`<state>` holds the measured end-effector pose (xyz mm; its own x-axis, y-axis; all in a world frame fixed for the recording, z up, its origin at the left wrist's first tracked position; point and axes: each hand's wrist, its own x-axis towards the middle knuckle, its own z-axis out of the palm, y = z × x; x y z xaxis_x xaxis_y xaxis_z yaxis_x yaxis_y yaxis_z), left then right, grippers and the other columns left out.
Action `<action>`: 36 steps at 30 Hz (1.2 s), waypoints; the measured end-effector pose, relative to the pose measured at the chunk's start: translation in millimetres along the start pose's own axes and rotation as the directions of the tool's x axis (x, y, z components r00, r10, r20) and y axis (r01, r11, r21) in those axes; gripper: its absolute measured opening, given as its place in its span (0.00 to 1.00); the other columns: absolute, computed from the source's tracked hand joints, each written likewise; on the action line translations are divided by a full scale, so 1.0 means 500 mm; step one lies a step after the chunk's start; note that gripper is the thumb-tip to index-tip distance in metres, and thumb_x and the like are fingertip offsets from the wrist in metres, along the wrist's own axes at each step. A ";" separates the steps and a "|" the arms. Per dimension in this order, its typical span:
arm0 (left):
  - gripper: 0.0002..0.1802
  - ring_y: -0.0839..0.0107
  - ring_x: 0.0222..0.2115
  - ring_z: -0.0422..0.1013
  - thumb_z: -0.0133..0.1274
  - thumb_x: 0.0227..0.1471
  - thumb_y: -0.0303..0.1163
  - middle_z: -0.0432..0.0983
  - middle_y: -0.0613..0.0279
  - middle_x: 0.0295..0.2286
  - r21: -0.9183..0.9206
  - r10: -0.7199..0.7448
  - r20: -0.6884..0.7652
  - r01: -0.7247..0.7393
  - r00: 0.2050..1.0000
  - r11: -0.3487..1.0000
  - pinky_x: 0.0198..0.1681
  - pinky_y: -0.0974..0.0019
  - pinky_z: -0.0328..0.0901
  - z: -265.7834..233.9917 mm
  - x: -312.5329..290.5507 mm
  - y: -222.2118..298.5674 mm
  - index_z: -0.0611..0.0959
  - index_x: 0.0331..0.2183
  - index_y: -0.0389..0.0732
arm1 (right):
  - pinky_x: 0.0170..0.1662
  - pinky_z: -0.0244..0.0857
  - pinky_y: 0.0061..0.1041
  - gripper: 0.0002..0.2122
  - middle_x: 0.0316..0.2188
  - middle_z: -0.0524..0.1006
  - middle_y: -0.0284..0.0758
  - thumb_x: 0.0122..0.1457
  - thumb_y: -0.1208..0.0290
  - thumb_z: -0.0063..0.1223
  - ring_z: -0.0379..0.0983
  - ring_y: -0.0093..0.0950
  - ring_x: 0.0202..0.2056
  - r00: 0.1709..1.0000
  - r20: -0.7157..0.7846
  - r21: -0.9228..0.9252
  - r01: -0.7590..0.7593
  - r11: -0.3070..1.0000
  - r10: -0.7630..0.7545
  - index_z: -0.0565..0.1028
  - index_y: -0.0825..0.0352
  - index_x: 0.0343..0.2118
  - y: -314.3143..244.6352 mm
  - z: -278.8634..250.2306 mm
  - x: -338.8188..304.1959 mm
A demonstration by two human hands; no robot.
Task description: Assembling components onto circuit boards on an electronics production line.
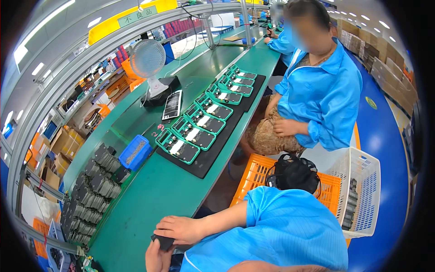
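Observed small black block-shaped piece [165, 243] grasped by both hands: beneath right hand [182, 230], against thumb of left hand [157, 256], by long green worktop [136, 211].

At the upper centre-left of the frame, a pale green sign [137, 16] with one short row of dark Chinese characters stands on a yellow panel [102, 34]. At right, a yellow-green floor marking [371, 103] is too small to read.
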<state>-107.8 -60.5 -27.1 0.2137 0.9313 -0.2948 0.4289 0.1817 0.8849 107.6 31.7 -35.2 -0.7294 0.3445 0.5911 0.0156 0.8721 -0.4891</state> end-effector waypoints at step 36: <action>0.13 0.52 0.25 0.72 0.56 0.41 0.40 0.75 0.52 0.24 0.419 0.229 -0.872 0.901 0.433 -0.113 0.28 0.53 0.66 -0.305 -0.513 -0.334 0.77 0.22 0.39 | 0.51 0.58 0.39 0.33 0.47 0.66 0.43 0.42 0.69 0.64 0.64 0.42 0.47 0.886 -0.429 -0.308 -0.327 0.893 0.176 0.62 0.69 0.53 0.098 -0.030 -0.066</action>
<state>-367.9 -281.7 -44.4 -0.5742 0.7203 0.3892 0.5116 0.6868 -0.5163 142.6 68.1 -69.2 -0.3502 0.6081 0.7125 0.4632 0.7736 -0.4325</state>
